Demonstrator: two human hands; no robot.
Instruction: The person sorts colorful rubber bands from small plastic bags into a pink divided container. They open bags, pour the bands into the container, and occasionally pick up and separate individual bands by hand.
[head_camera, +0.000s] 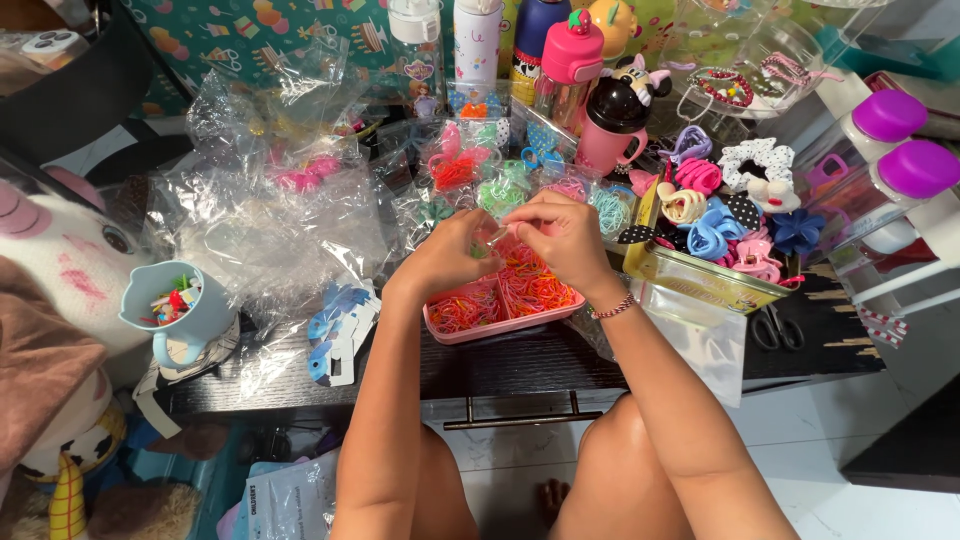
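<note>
Bare knees sit nearest, over white tile floor. Past them, both hands meet above the pink tray of tiny elastic bands, mid dark surface. Left hand and right hand pinch something small together; can't tell what. Blue cup at left, scissors right, bottles along the far edge, plastic bags everywhere.

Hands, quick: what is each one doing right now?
Left hand: fingers pinched shut on a small green elastic band over the pink plastic divided tray.
Right hand: fingers pinched on the same band.
</note>
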